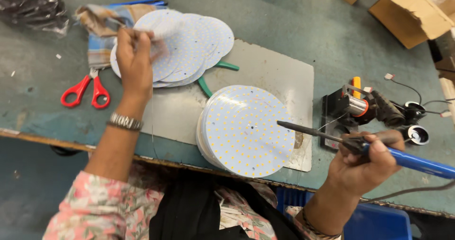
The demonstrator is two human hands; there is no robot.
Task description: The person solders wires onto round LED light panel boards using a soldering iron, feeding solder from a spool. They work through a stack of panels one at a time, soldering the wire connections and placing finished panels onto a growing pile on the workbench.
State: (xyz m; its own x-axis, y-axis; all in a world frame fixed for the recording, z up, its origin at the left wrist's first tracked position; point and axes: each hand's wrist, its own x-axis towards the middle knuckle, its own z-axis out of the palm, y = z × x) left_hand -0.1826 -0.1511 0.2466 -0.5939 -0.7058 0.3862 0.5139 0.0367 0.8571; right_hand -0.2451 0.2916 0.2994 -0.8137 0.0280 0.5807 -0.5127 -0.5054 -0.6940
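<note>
Head view: the right hand (pixel 365 166) grips the soldering iron (pixel 360 147), its long axis pointing left at the disc stack (pixel 246 131), tip just above the stack's right edge. The left hand (pixel 135 60), beyond the stack, pinches a disc (pixel 163 41); the right is nearer.

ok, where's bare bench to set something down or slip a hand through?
Free: the green bench between the fanned discs and the cardboard boxes, and the grey mat's far strip above the disc stack. Some room left of the red scissors. Crowded: right side around the soldering iron in the right hand and its stand.
</note>
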